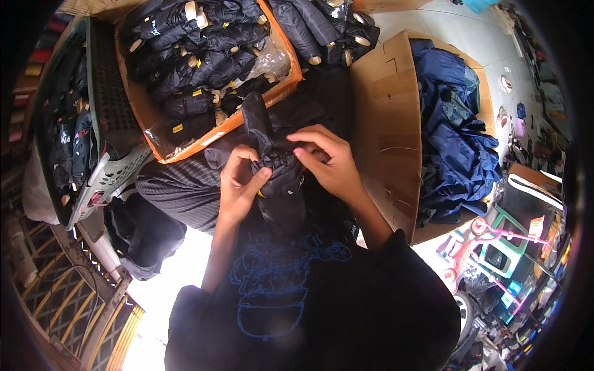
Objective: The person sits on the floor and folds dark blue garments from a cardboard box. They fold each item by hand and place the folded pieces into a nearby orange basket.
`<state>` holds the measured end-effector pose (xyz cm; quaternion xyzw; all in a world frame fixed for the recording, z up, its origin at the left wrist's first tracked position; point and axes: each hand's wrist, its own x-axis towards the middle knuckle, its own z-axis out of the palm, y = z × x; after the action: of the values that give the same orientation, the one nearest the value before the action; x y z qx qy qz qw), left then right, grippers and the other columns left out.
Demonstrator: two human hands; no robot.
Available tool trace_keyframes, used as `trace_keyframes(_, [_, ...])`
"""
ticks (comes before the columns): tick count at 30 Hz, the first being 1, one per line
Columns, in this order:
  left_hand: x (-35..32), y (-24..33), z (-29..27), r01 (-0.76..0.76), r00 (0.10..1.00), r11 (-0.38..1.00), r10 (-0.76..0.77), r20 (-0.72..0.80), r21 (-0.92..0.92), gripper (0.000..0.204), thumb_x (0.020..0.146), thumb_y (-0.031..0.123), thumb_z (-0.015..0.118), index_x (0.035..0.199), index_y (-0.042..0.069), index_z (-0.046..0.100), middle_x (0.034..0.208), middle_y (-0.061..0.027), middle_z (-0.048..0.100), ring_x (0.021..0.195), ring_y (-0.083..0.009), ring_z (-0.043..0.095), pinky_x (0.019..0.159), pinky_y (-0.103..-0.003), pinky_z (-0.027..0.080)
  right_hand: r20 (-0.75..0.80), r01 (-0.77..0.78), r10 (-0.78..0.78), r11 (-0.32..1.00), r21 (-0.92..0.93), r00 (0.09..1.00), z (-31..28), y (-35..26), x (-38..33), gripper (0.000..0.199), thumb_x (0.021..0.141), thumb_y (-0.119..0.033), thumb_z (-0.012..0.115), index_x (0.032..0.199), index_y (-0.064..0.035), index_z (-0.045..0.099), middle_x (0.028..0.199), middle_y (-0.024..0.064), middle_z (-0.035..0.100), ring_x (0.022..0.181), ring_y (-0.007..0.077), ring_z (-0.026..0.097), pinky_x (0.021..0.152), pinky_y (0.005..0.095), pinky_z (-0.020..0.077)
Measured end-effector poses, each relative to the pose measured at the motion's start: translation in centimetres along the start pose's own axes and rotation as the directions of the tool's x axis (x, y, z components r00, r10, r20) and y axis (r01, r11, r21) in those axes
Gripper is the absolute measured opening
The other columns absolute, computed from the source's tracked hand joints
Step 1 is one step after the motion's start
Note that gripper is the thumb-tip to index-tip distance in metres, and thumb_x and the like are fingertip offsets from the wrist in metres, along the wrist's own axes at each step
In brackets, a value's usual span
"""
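Note:
A black fabric bundle (286, 173) sits in front of my chest, with a loose flap (255, 117) of the same cloth pointing away from me. My left hand (240, 179) grips the bundle's left side, its thumb and forefinger curled in on the gathered cloth. On the other side, my right hand (329, 161) has its fingers bent, with thumb and forefinger tips at the upper right of the cloth. What lies between those tips is too dark to make out. Black cloth against my dark clothing hides the bundle's lower outline.
Ahead, an orange-rimmed carton (216, 133) holds several rolled black bundles with pale ends. More rolls (309, 25) lie beyond it. At left stands a grey-green plastic crate (102, 111) of black rolls. A cardboard box (387, 130) of blue cloth (458, 148) stands close at right.

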<state>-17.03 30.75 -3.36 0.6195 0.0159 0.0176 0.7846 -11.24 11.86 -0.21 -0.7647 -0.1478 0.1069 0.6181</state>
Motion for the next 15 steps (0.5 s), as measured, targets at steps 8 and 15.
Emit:
trace_keyframes(8, [0.1,0.8,-1.5,0.117,0.988,0.993,-0.118,0.100,0.020,0.011,0.092,0.005,0.060,0.101,0.003,0.054,0.096,-0.0013,0.047,0.090,-0.0097,0.045,0.080,-0.024,0.036,-0.027,0.044,-0.046,0.998,-0.049,0.999,1.0,0.1,-0.1,0.009,0.085,0.002,0.061,0.094,0.0009,0.059,0.093,0.0107,0.063,0.079,0.0176,0.065,0.064,0.0264,0.0527])
trace_keyframes(15, [0.5,0.8,-1.3,0.035,0.998,0.988,-0.043,0.049,0.148,0.013,0.088,0.001,0.063,0.093,0.003,0.052,0.094,-0.0032,0.048,0.089,-0.0124,0.048,0.081,-0.025,0.039,-0.136,0.072,-0.085,0.993,-0.098,0.987,2.7,0.1,-1.3,0.013,0.087,0.003,0.058,0.099,-0.0003,0.053,0.098,0.0142,0.063,0.084,0.0249,0.065,0.069,0.0300,0.0506])
